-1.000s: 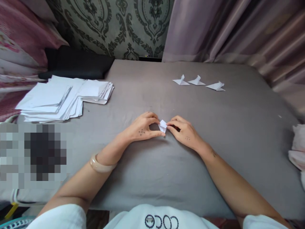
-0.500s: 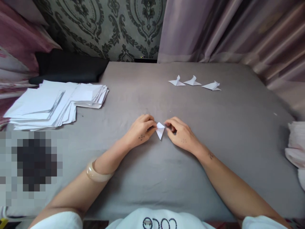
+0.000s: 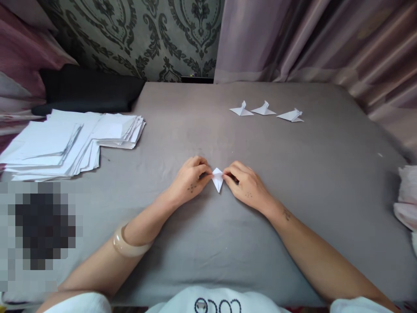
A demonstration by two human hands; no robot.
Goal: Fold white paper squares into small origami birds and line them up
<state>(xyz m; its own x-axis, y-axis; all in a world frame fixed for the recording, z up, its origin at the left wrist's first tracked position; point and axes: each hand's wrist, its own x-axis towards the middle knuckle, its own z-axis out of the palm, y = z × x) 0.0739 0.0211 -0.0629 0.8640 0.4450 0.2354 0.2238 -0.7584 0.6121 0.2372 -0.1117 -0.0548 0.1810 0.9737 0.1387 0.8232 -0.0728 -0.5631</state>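
Note:
A small folded white paper (image 3: 218,181), kite-shaped with its long point toward me, is between my hands just above or on the grey cloth. My left hand (image 3: 194,179) pinches its left corner between thumb and fingers. At the opposite corner, my right hand (image 3: 246,184) pinches it the same way. Farther back on the right stand three folded paper birds: a left one (image 3: 241,109), a middle one (image 3: 264,108) and a right one (image 3: 291,115).
Stacks of white paper sheets (image 3: 70,141) lie on the left of the grey-covered table (image 3: 182,126). Behind them is a black folded cloth (image 3: 91,89). Pale bunched fabric (image 3: 407,195) sits at the right edge. Curtains (image 3: 260,39) hang behind.
My right hand has moved slightly left and closed onto the paper's right corner, where a small gap showed before. My left hand keeps its pinch. The view has shifted a little.

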